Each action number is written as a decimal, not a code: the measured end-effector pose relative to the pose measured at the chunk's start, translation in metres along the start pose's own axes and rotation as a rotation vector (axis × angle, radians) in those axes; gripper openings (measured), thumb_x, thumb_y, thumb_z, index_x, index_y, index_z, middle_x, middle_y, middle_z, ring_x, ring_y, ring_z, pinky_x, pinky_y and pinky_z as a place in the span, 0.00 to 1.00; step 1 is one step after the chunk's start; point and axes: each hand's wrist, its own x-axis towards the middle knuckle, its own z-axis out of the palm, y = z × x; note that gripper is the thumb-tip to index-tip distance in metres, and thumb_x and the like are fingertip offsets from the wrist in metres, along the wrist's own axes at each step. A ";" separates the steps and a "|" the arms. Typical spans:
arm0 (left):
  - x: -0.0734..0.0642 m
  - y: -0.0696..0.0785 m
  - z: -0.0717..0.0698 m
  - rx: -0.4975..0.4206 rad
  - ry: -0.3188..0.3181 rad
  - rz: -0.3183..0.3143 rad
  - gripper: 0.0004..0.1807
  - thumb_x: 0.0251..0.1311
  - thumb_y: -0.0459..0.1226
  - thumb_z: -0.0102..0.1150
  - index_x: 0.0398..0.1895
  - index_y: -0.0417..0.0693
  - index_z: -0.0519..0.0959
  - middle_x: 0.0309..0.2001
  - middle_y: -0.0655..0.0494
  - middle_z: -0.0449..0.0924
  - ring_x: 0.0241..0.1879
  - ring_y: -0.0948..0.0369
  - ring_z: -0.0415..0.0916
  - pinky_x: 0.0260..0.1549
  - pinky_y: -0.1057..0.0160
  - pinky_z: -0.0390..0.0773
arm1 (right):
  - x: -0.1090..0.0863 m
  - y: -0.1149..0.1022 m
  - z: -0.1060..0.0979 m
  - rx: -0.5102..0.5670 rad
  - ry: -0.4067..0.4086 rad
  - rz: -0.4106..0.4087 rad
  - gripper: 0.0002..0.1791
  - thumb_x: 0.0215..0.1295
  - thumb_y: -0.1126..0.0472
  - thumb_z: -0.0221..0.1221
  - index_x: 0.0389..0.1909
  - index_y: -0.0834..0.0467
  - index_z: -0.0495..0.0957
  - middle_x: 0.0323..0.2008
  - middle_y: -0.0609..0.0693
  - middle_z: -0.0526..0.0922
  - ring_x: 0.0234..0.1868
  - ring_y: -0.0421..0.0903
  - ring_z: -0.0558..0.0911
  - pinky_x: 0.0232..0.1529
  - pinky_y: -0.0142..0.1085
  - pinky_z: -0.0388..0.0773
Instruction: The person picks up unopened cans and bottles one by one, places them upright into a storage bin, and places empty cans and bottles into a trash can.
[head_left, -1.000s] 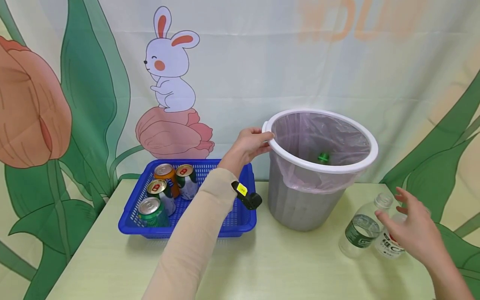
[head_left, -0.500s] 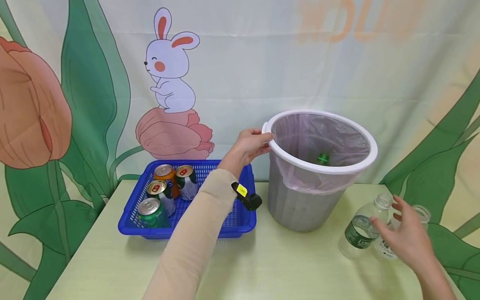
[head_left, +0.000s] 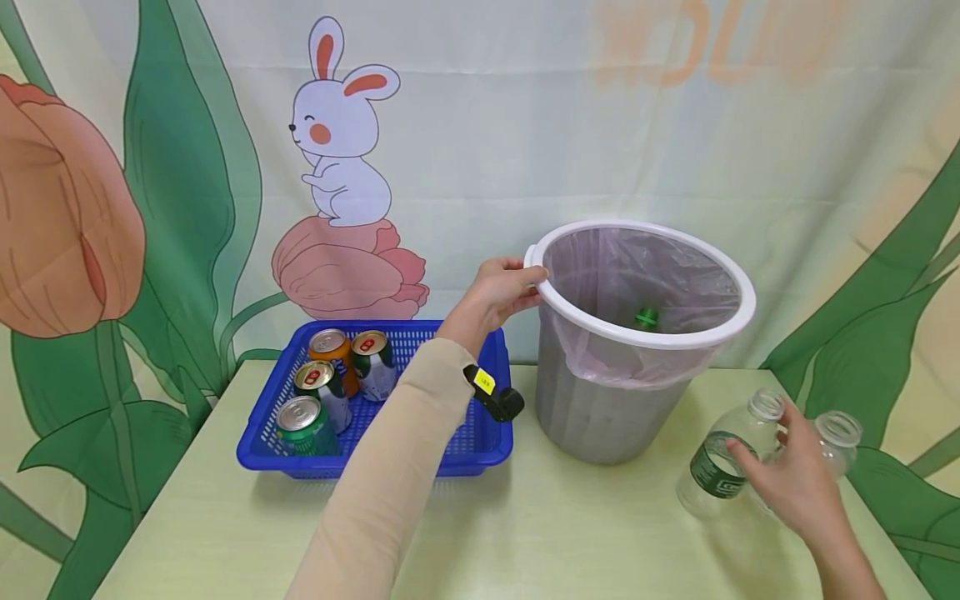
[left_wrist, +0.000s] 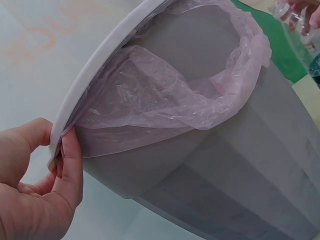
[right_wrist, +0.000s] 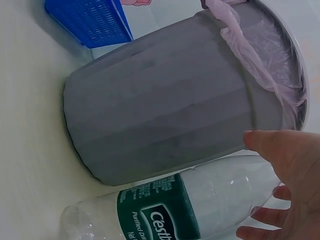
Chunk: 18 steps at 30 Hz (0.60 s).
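Note:
My left hand (head_left: 501, 292) pinches the white rim (head_left: 534, 265) of a grey trash can (head_left: 611, 408), thumb on top and fingers beneath, as the left wrist view also shows. A pink plastic liner (left_wrist: 165, 95) folds over the can's edge. At the right, my right hand (head_left: 795, 475) is at a clear plastic bottle (head_left: 708, 471) with a green label, standing upright without a cap. In the right wrist view its thumb is raised off the bottle and its fingers spread on the far side. A second clear bottle (head_left: 840, 437) stands partly hidden behind that hand.
A blue plastic basket (head_left: 498, 454) holding several drink cans (head_left: 307, 425) sits left of the trash can. A green bottle cap (head_left: 647, 317) shows inside the can. Behind the pale table (head_left: 570, 525) hangs a printed curtain (head_left: 480, 150).
My right hand has moved left and slightly down, from over the second bottle to around the green-labelled one. More of the second bottle's top shows now. My left hand has stayed on the rim.

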 end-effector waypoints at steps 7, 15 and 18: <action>-0.002 0.001 0.000 0.000 0.000 -0.003 0.23 0.57 0.34 0.60 0.55 0.40 0.66 0.45 0.47 0.74 0.34 0.58 0.77 0.38 0.65 0.81 | -0.001 0.005 0.007 -0.014 0.021 0.019 0.37 0.52 0.61 0.66 0.59 0.69 0.59 0.52 0.72 0.68 0.50 0.76 0.68 0.45 0.68 0.66; -0.002 0.001 -0.001 0.001 -0.005 -0.002 0.23 0.57 0.34 0.60 0.55 0.40 0.66 0.46 0.47 0.74 0.35 0.58 0.77 0.38 0.65 0.81 | -0.003 0.010 0.013 -0.005 0.014 0.027 0.38 0.52 0.59 0.67 0.57 0.73 0.59 0.51 0.74 0.68 0.50 0.78 0.66 0.47 0.68 0.64; -0.002 0.001 -0.001 0.001 0.000 -0.002 0.23 0.56 0.34 0.60 0.54 0.40 0.67 0.45 0.47 0.74 0.35 0.58 0.78 0.39 0.65 0.81 | -0.003 0.010 0.016 0.013 0.034 0.003 0.40 0.49 0.61 0.68 0.58 0.74 0.58 0.52 0.75 0.67 0.52 0.76 0.66 0.48 0.67 0.64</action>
